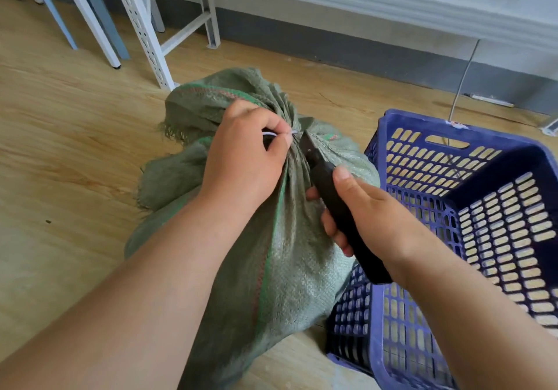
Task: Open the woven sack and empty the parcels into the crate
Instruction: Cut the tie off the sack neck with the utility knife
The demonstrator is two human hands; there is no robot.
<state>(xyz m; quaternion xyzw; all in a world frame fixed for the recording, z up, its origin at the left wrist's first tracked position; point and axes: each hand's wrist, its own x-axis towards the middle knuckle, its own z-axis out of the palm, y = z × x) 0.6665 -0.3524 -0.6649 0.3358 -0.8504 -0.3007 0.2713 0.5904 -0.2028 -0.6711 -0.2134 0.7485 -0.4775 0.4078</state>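
A green woven sack stands on the wooden floor, its neck gathered and bound with a thin white tie. My left hand pinches the tie at the neck. My right hand grips a black utility knife, whose tip rests against the tie at the sack's neck. A blue slatted plastic crate sits right beside the sack, on its right, with nothing visible inside. The parcels are hidden in the sack.
White metal rack legs and table legs stand behind the sack at the upper left. A grey skirting and white wall ledge run along the back. A thin cable hangs down behind the crate. Wooden floor lies at the left.
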